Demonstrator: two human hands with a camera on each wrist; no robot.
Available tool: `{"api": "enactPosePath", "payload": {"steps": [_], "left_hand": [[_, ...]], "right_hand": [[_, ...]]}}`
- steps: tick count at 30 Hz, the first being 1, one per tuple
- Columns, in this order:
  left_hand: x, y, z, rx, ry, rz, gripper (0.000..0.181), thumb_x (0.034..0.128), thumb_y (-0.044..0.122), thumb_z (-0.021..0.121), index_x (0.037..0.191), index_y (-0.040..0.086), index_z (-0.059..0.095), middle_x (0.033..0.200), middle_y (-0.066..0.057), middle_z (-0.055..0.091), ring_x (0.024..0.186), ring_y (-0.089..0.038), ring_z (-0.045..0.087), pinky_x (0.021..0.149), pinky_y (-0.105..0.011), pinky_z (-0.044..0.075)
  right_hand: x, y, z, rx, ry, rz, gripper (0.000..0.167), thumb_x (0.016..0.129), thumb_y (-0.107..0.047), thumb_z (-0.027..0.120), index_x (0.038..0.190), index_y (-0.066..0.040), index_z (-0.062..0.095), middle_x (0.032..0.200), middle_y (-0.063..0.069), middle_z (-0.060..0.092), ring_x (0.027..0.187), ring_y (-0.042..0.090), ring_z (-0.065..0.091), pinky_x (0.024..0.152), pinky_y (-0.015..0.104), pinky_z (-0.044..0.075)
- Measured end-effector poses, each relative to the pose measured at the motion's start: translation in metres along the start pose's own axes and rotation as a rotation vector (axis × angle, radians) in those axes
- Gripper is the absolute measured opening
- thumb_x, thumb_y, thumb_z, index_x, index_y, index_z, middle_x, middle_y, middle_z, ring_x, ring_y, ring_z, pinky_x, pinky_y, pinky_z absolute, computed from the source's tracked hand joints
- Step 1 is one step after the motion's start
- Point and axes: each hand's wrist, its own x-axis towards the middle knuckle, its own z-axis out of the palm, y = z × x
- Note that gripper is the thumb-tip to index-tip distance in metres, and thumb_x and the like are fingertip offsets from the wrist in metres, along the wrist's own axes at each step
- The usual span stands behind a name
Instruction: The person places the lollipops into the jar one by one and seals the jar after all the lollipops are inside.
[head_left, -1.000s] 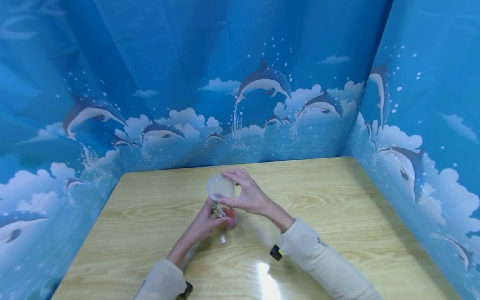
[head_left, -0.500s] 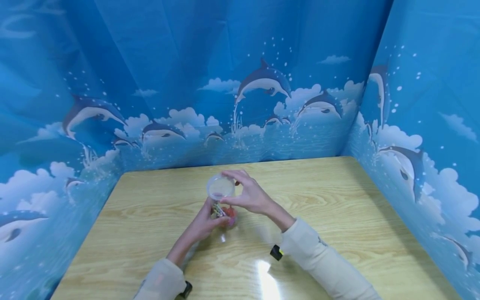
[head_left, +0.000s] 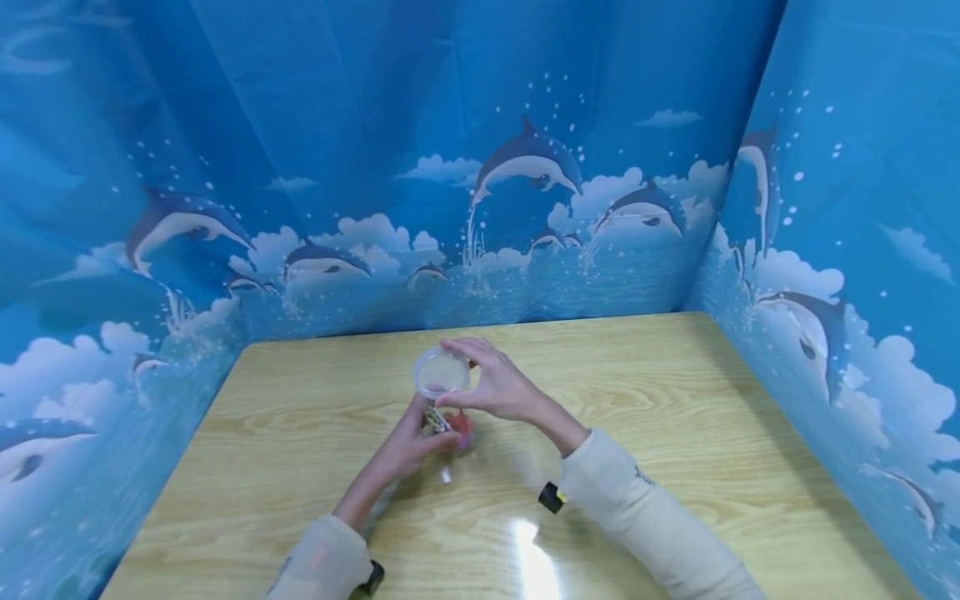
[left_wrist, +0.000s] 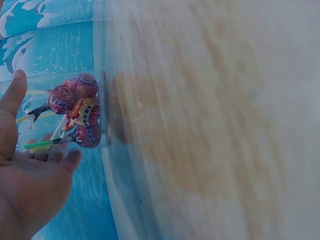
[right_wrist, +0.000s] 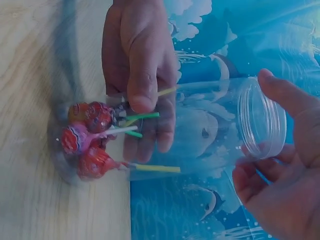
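Note:
A clear plastic jar (right_wrist: 205,115) stands upright on the table, with several wrapped lollipops (right_wrist: 95,165) at its bottom and their sticks pointing up. My left hand (head_left: 405,446) grips the jar's lower body, thumb on the near side and fingers round the far side. At the top, my right hand (head_left: 498,387) holds the clear round lid (head_left: 442,372) by its edge, between thumb and fingers. The lid sits over the jar's mouth; whether it is fully tightened I cannot tell. In the left wrist view the lollipops (left_wrist: 80,110) show through the jar wall.
The wood-grain table (head_left: 637,400) spreads around the jar, with a bright light reflection near its front. Blue dolphin-print sheeting (head_left: 360,167) rises along the back and both sides. Dark wrist cameras (head_left: 551,497) hang at both sleeves.
Almost nothing moves. The right hand's fingers and wrist shift very slightly at the lid, while the left hand and the jar stay in place.

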Motion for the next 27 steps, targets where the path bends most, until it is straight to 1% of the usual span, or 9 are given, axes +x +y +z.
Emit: {"api": "enactPosePath", "payload": {"steps": [2,5,7,9,15,17,20,23,27], "left_hand": [[0.000,0.000,0.000,0.006,-0.003,0.005,0.094,0.0892,0.007,0.079,0.163,0.009,0.021,0.148,-0.017,0.051,0.127,-0.035,0.054,0.111,-0.057,0.041],[0.000,0.000,-0.001,0.017,-0.003,0.015,0.094,0.0890,0.008,0.080,0.163,0.010,0.021,0.144,-0.016,0.054,0.126,-0.034,0.054,0.112,-0.058,0.039],[0.000,0.000,-0.001,0.018,-0.006,0.013,0.095,0.0887,0.008,0.080,0.163,0.011,0.020,0.145,-0.016,0.054,0.127,-0.035,0.054,0.113,-0.059,0.039],[-0.001,0.000,0.000,0.015,-0.009,0.008,0.096,0.0891,0.008,0.079,0.164,0.011,0.019,0.149,-0.018,0.050,0.128,-0.037,0.054,0.113,-0.060,0.039],[-0.001,0.001,-0.001,0.024,-0.008,0.002,0.098,0.0886,0.005,0.079,0.164,0.009,0.017,0.156,-0.021,0.042,0.128,-0.038,0.054,0.111,-0.058,0.042],[-0.001,0.001,-0.001,0.031,-0.009,0.004,0.099,0.0881,0.005,0.079,0.164,0.009,0.017,0.157,-0.021,0.041,0.129,-0.038,0.054,0.111,-0.058,0.042],[0.001,0.002,-0.002,0.037,-0.011,0.008,0.098,0.0870,0.006,0.081,0.164,0.011,0.020,0.155,-0.018,0.045,0.131,-0.037,0.052,0.114,-0.058,0.039],[0.002,0.003,-0.002,0.043,-0.017,0.021,0.089,0.0866,0.009,0.082,0.159,0.012,0.029,0.150,-0.017,0.050,0.134,-0.037,0.050,0.116,-0.059,0.036],[0.001,0.003,-0.002,0.054,-0.009,0.008,0.083,0.0846,0.010,0.084,0.153,0.011,0.037,0.150,-0.018,0.049,0.132,-0.039,0.052,0.114,-0.060,0.039]], "right_hand": [[-0.001,-0.001,0.003,0.008,0.031,0.008,0.084,0.079,-0.025,0.091,0.150,-0.004,0.051,0.147,0.014,0.055,0.122,0.026,0.055,0.098,0.050,0.054],[-0.003,-0.004,0.009,0.004,0.093,0.024,0.085,0.077,-0.027,0.093,0.148,-0.004,0.052,0.145,0.013,0.056,0.121,0.025,0.056,0.095,0.043,0.056],[-0.005,-0.005,0.010,0.002,0.098,0.029,0.085,0.079,-0.028,0.092,0.149,-0.004,0.051,0.146,0.014,0.055,0.122,0.025,0.056,0.095,0.039,0.056],[-0.006,-0.004,0.007,-0.012,0.078,0.028,0.084,0.081,-0.028,0.090,0.150,-0.005,0.050,0.148,0.013,0.054,0.123,0.025,0.056,0.096,0.036,0.055],[-0.001,0.002,-0.005,-0.013,-0.060,0.025,0.081,0.087,-0.027,0.085,0.154,-0.006,0.046,0.153,0.012,0.050,0.127,0.024,0.054,0.100,0.036,0.052],[0.000,0.001,-0.005,-0.014,-0.054,0.035,0.081,0.085,-0.028,0.086,0.153,-0.006,0.047,0.152,0.012,0.051,0.124,0.024,0.055,0.099,0.036,0.052],[-0.004,-0.005,0.002,-0.045,0.040,0.038,0.082,0.081,-0.031,0.090,0.148,-0.004,0.052,0.144,0.013,0.057,0.116,0.024,0.057,0.093,0.036,0.055],[-0.013,-0.011,0.012,-0.081,0.177,0.031,0.079,0.079,-0.030,0.092,0.142,0.000,0.055,0.134,0.014,0.060,0.112,0.026,0.058,0.088,0.040,0.056],[-0.032,-0.016,0.020,-0.099,0.334,-0.010,0.058,0.083,-0.018,0.088,0.131,0.003,0.063,0.121,0.013,0.066,0.107,0.026,0.061,0.084,0.041,0.057]]}}
